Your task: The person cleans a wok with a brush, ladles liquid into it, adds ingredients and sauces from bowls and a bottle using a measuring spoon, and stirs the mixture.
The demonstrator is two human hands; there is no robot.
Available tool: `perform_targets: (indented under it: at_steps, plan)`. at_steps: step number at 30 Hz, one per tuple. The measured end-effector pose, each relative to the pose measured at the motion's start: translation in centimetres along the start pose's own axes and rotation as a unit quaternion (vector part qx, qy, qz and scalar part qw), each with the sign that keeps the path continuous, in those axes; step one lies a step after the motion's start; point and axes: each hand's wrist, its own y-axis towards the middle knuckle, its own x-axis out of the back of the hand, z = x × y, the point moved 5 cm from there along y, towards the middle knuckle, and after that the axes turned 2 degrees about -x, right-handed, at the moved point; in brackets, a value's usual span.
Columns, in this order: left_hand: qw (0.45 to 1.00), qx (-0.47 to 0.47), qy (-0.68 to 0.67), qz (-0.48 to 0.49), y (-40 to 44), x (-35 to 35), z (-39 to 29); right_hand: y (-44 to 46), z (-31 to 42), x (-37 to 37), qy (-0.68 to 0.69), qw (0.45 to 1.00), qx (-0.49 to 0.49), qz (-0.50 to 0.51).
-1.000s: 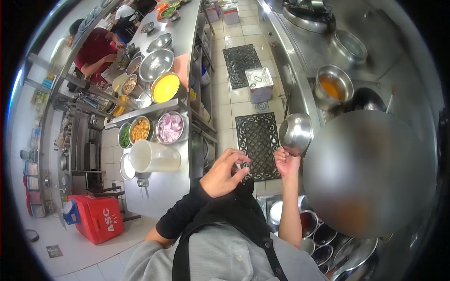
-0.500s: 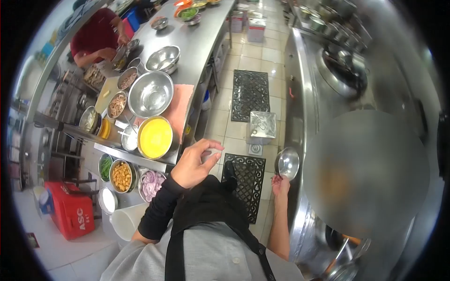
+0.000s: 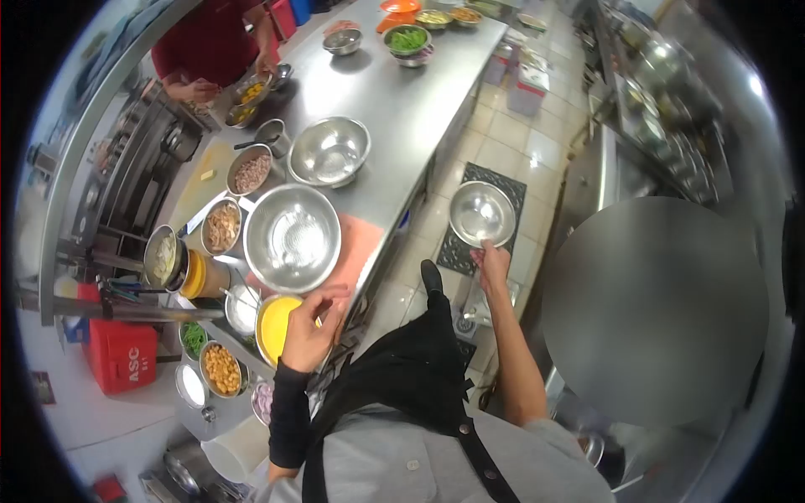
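Note:
My right hand grips the rim of a metal bowl, held over the aisle with its inside facing up; it looks empty. My left hand is raised in front of a bowl of yellow liquid, fingers curled and apart, with nothing visible in them. Whether it touches that bowl cannot be told. Beyond it, a large empty metal bowl sits on the steel table, partly over a pinkish cloth. Another empty metal bowl stands behind.
Bowls of chopped meat, orange chunks and greens stand on the steel table. A person in red works across it. Black mats lie on the tiled floor. A grey blur hides the right side.
The view has shifted along the aisle and toward the table. My right hand has carried the metal bowl away from the stove side, over the aisle. My left hand is now beside the yellow liquid.

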Motion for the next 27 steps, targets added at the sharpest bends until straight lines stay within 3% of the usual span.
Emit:
perform_targets:
  at_steps: [3,8,13,17,18,19,22,23,24,25,26,27]
  plan:
    - [0.994,0.043,-0.032,-0.098,3.6,1.4,3.0,8.2,1.2,-10.3,-0.057,0.996,-0.011,0.07]
    - [0.967,0.134,-0.074,-0.204,9.8,1.4,1.0,20.6,3.1,-28.7,-0.166,0.967,0.006,0.193]
    - [0.936,0.161,-0.082,-0.301,12.7,1.8,-0.7,32.5,6.1,-49.1,-0.144,0.961,0.035,0.235]
    - [0.905,0.209,-0.091,-0.359,12.1,1.4,0.0,42.3,7.8,-63.4,-0.135,0.968,0.03,0.211]
    - [0.894,0.225,-0.105,-0.372,11.7,1.2,0.4,45.0,7.4,-66.3,-0.114,0.975,0.025,0.191]
    - [0.881,0.241,-0.121,-0.389,11.3,0.8,0.8,44.9,9.4,-68.4,-0.143,0.96,0.066,0.23]
    - [0.876,0.236,-0.084,-0.411,11.2,0.0,0.7,50.3,8.7,-74.5,-0.095,0.962,-0.013,0.254]
    - [0.874,0.244,-0.08,-0.413,10.4,-0.3,0.5,48.3,10.2,-74.0,-0.151,0.948,-0.001,0.282]
    - [0.868,0.267,-0.092,-0.409,9.6,-0.7,1.1,47.2,10.4,-73.3,-0.113,0.968,0.003,0.225]
    - [0.867,0.265,-0.089,-0.413,8.9,-1.0,0.6,46.2,10.3,-71.6,-0.243,0.915,0.106,0.303]
    - [0.866,0.259,-0.088,-0.418,8.6,-1.0,0.1,44.3,9.9,-68.9,-0.361,0.828,0.21,0.375]
    - [0.864,0.252,-0.088,-0.426,8.0,-1.1,-0.2,40.3,9.9,-64.2,-0.464,0.739,0.365,0.326]
